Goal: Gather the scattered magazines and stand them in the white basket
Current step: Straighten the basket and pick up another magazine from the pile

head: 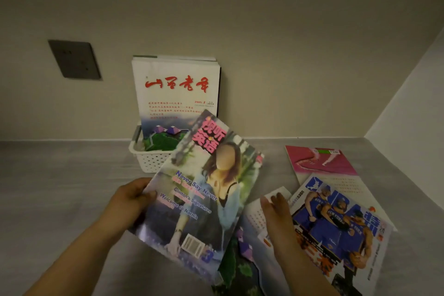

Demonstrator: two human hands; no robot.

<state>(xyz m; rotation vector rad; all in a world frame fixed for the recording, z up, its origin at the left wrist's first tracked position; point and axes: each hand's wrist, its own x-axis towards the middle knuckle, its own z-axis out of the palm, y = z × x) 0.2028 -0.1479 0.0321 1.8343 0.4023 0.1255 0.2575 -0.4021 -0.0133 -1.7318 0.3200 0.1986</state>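
Before the white basket [151, 163], the English-study magazine [204, 194] is pinched edgewise by the left hand [131, 199], presumably for standing; the right hand [276, 214] is held flat, fingers together.

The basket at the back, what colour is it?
White: the basket has dotted holes, seen in the head view.

I read "视听英语", "Never Say Never", "Clinton's Signatures", "Welcome to Narnia" and a blue "3" on the magazine with the woman on its cover [199, 197]. The white magazine [176, 94] standing in the basket [149, 162] shows red "山西老年" and "2025 8". Jerseys on the basketball magazine [336, 223] say "NEW YORK".
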